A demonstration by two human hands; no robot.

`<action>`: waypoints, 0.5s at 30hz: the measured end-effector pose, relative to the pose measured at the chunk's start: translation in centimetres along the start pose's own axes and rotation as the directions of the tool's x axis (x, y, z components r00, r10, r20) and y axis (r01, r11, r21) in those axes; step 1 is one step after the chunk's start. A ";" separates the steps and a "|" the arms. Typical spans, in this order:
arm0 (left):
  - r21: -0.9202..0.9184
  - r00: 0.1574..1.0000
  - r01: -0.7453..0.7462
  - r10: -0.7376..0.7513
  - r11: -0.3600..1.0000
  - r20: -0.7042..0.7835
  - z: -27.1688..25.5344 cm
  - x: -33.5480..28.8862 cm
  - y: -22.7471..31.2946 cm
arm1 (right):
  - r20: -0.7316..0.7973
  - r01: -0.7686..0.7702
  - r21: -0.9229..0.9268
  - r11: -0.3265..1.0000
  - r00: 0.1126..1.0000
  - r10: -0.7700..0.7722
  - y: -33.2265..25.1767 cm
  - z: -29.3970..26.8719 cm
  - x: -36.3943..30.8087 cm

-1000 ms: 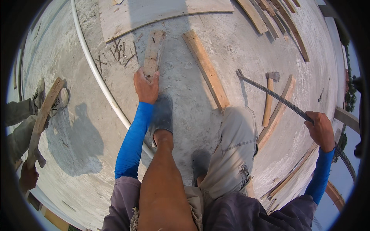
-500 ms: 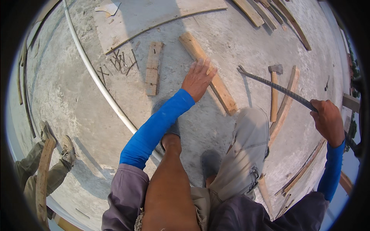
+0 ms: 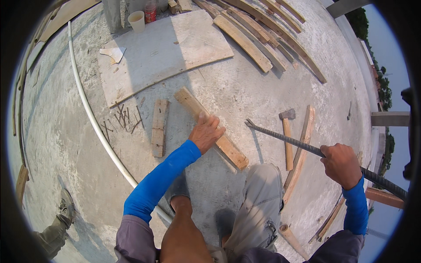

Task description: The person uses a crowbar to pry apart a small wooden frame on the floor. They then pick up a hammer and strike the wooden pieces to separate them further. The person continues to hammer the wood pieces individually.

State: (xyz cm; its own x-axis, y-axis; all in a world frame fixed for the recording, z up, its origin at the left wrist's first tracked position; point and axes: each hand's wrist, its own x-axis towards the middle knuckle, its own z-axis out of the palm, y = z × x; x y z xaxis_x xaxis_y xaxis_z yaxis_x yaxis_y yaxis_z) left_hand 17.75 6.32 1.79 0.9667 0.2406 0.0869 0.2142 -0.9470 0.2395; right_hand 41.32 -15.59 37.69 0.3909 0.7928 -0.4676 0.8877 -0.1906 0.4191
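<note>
My left hand (image 3: 207,133) is closed over the middle of a short squared timber piece (image 3: 231,151), its fingers curled round the far edge. The timber lies slantwise, its near end slightly off the concrete with a gap and shadow below. In my right hand (image 3: 343,165) is a ribbed steel pry bar (image 3: 285,138), its forked tip pointing left in the air beyond the timber. To the left of the timber rests a shorter wood block (image 3: 159,127) with a nail in it. Several loose bent nails (image 3: 123,117) lie farther left.
A hatchet (image 3: 287,147) and a long batten (image 3: 300,153) lie on the right. A flat board (image 3: 166,52) and stacked timbers (image 3: 247,41) are at the far side, with a cup (image 3: 137,21). A white pipe (image 3: 90,111) curves along the left; another person's leg (image 3: 55,234) stands there.
My left hand has gone from lying flat on the timber to gripping it, and the timber's near end has risen slightly. The view has tilted up; my right hand still holds the bar.
</note>
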 end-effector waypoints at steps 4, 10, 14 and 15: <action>0.032 0.993 0.059 -0.055 0.998 -0.107 -1.5 0.4 -2.7 | 0.096 -0.053 0.008 0.999 0.994 0.052 0.4 -1.0 1.0; 0.002 0.984 0.166 -0.165 0.986 -0.060 -1.7 1.1 -4.9 | 0.126 -0.037 -0.008 0.999 0.991 0.038 0.2 -2.3 1.6; -0.048 0.972 0.232 -0.233 0.972 -0.026 0.1 -0.7 -4.5 | 0.115 -0.002 -0.056 0.998 0.993 0.008 -0.5 -2.6 1.8; -0.052 0.972 0.230 -0.232 0.972 -0.037 0.5 -1.0 -4.5 | 0.122 0.002 -0.067 0.998 0.992 0.006 -0.7 -2.7 1.9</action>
State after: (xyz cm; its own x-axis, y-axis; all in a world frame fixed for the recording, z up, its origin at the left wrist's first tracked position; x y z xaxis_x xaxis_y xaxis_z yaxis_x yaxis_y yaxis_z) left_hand 15.92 10.27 0.16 0.8847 0.4616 0.0645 0.4233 -0.8537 0.3034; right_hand 40.82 -12.39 38.65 0.4233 0.7150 -0.5564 0.8703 -0.1502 0.4691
